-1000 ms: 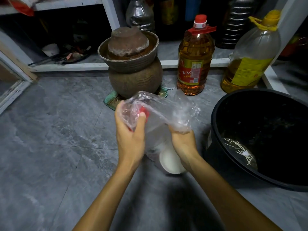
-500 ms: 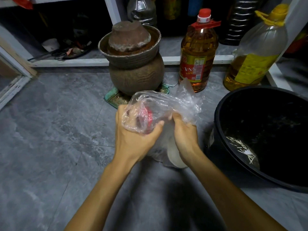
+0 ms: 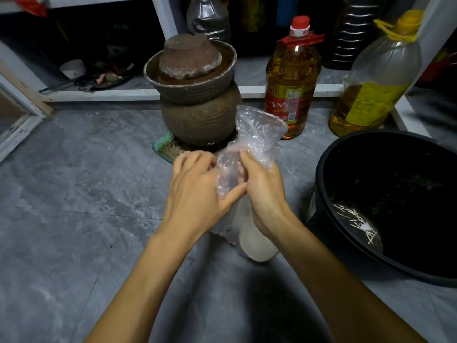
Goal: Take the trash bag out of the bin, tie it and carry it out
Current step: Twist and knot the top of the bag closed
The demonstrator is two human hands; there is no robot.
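A clear plastic trash bag [image 3: 257, 134] stands on the grey floor in front of me, its top gathered into a bunch that sticks up. My left hand [image 3: 195, 189] grips the bag's neck from the left. From the right, my right hand [image 3: 264, 191] pinches the same neck. A white round object [image 3: 254, 246] shows through the bag's bottom below my right wrist. The black bin [image 3: 346, 174] stands to the right, without a bag, with pale sticks lying inside it.
A brown clay jar [image 3: 197, 115] with a bowl-shaped lid sits on a green tray just behind the bag. Two oil bottles [image 3: 291, 78] [image 3: 376, 85] stand at the back right. White shelving runs along the back, and a door frame [image 3: 17, 122] is at the left.
The spread-open bag top has been gathered into a narrow bunch. Both hands came together at the neck, and the red item seen inside is now hidden.
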